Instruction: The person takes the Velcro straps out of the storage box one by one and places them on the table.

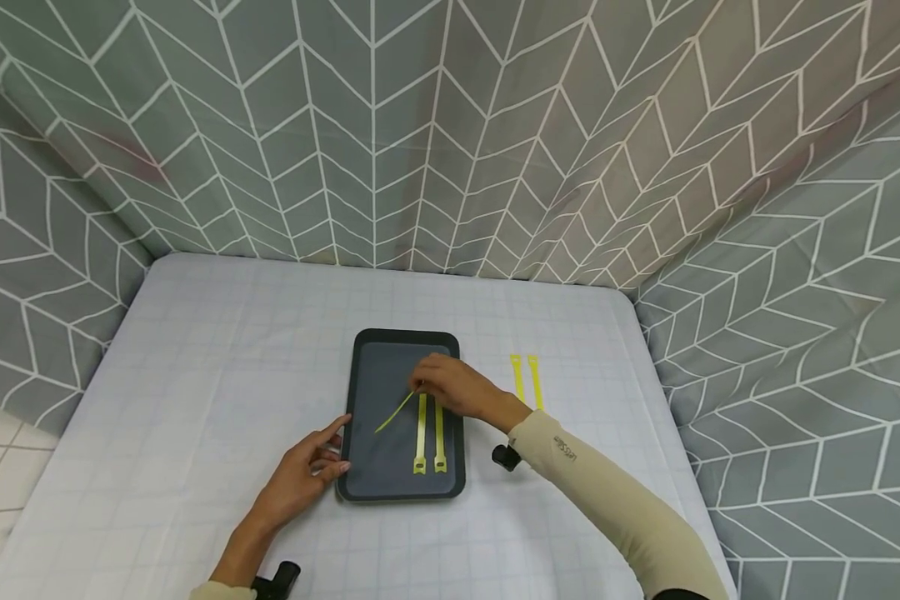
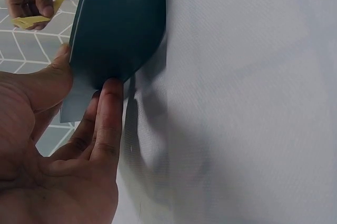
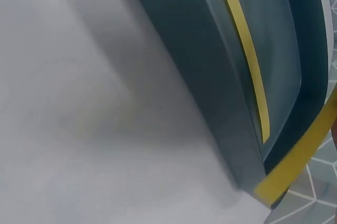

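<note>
Right hand [image 1: 457, 390] pinching yellow strap [image 1: 394, 412] over tray [image 1: 373, 475], sleeve [image 1: 607, 492] lettering seemingly "Let's Slim"

I see the tray [image 1: 367, 487] mid-table [image 1: 195, 350], two straps [image 1: 429, 437] lying in it, two more straps [image 1: 526, 379] on the table to its right

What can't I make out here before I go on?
- Head view: right hand covers the far ends of the two strips on the tray.
- Right wrist view: blurred; the hand is cut off by the frame edge.
- Left wrist view: left hand hides the tray corner; most of the tray is out of frame.
</note>
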A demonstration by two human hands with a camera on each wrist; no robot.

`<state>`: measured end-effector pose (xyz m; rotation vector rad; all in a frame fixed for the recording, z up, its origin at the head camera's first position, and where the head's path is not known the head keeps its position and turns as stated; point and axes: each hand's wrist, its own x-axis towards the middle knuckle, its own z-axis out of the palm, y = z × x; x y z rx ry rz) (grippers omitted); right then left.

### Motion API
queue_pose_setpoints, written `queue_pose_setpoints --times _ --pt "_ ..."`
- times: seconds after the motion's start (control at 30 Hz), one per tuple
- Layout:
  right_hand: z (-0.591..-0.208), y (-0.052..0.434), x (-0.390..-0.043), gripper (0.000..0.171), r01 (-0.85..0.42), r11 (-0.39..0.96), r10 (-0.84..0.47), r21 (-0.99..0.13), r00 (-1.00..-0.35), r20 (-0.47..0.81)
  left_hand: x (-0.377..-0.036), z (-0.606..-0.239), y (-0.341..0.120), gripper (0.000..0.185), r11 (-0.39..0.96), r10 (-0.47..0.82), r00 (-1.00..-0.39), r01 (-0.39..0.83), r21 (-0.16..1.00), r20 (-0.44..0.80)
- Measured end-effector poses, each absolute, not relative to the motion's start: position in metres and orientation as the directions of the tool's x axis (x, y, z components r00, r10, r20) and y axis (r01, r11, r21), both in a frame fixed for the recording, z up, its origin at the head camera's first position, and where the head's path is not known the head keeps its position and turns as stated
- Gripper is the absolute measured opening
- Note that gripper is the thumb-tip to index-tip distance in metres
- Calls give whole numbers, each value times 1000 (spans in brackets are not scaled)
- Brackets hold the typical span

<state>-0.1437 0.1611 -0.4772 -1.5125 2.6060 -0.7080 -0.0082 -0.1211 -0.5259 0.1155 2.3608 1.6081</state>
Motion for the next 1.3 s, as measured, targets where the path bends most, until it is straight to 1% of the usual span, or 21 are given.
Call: queue_pose_setpoints --times 0.13,0.23,0.3,0.4,0.53,0.67,0.77,0.87,1.07,1.13,1.2,1.3 --pt "-475 164 -146 7 -798 428 -816 -425 -543 199 -8 -526 -122 72 395 215 -959 -89 914 -186" --pt "-474 167 -147 7 -767 451 -786 -456 -584 205 -8 -526 -122 72 412 214 -958 -88 907 -190" --pt "-474 170 -147 8 -728 471 -752 -498 -626 205 -8 -527 -122 72 413 215 -957 -91 906 -195" --pt "-474 175 -148 8 -645 486 -685 -590 -700 201 -9 -527 -121 72 417 214 -956 -96 904 -200" --pt "-475 184 -148 6 -511 525 -583 -681 -799 151 -9 -528 -121 73 419 209 -958 -94 903 -197" --pt "-479 196 -145 4 -379 584 -469 -718 -879 83 -10 -529 -120 73 421 211 -958 -89 903 -193" --pt "-483 204 -141 4 -304 615 -394 -728 -918 51 -10 -529 -120 73 429 214 -957 -86 899 -194" --pt "-488 211 -138 5 -235 625 -329 -745 -944 22 -10 -529 -121 72 436 211 -958 -84 896 -192" --pt "-496 227 -132 8 -120 601 -231 -791 -972 -28 -10 -529 -120 72 434 218 -959 -69 898 -179" --pt "-497 231 -131 9 -68 612 -191 -788 -979 -64 -10 -530 -120 72 431 220 -959 -67 900 -177" --pt "-498 234 -130 8 16 623 -136 -782 -982 -128 -10 -530 -120 72 433 219 -959 -70 899 -180" --pt "-499 235 -128 6 139 661 -46 -737 -973 -225 -10 -530 -120 73 435 218 -959 -72 898 -183"
